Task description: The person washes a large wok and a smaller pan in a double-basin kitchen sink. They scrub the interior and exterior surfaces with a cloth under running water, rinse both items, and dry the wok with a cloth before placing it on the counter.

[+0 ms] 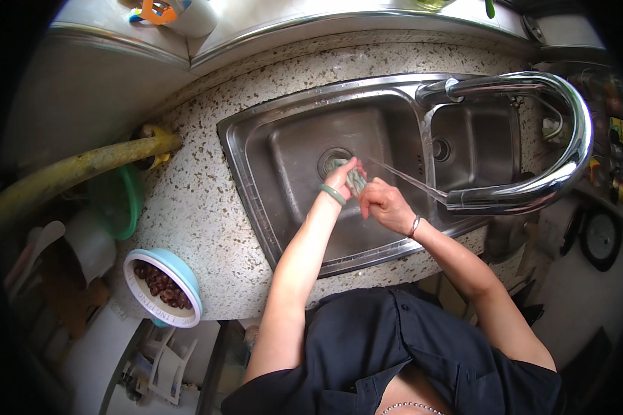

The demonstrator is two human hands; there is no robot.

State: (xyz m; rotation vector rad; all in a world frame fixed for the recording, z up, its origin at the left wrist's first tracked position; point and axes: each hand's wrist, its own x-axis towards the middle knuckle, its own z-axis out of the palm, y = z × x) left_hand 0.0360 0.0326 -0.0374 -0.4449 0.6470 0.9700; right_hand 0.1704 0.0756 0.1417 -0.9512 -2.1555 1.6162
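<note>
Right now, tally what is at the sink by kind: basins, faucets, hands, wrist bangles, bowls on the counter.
Sink basins: 2
Faucets: 1
Hands, the left hand and the right hand, both on a greenish wad: 2
Wrist bangles, a green bangle and a silver bangle: 2
Bowls, a blue-rimmed bowl: 1
Total: 8

- We see a speckled stone counter with a steel double sink set into it.
- A chrome tap arches over the sink's right basin.
- Behind the sink runs a metal ledge, brightly lit, with a white cup on it.
- At the left a yellowish hose lies across the counter edge, beside a green basin.
- A light-blue bowl of dark brown fruit sits at the counter's front edge.
- Below, the floor is pale, with a white rack standing on it.
</note>
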